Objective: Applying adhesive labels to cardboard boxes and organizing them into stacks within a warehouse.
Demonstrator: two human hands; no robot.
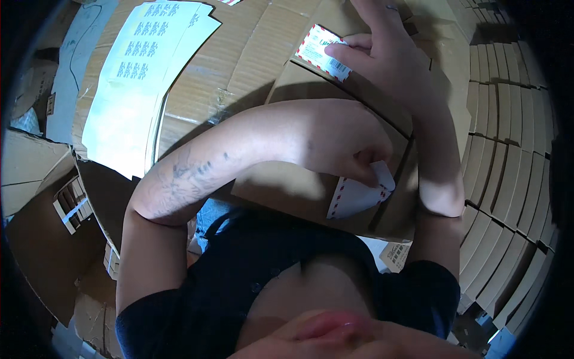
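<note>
My left hand (353, 140) is closed in a pinch on a white label (359, 194) with a red-striped border. One corner of that label curls up; the rest lies over a brown cardboard box (269, 186) near my body. Farther away, my right hand (388, 60) rests its thumb on a second red-and-white bordered label (318, 51) with printing and a barcode. This label lies flat across the far part of the boxes. Some fingers of my right hand stretch toward the top edge, apart from the thumb, and others are partly hidden.
Printed white sheets (119, 113) lie stacked at the left on a large cardboard surface (239, 48). Rows of flat brown boxes (502, 161) stand packed along the right. An open carton (101, 197) with small bundled boxes (73, 206) sits at the lower left.
</note>
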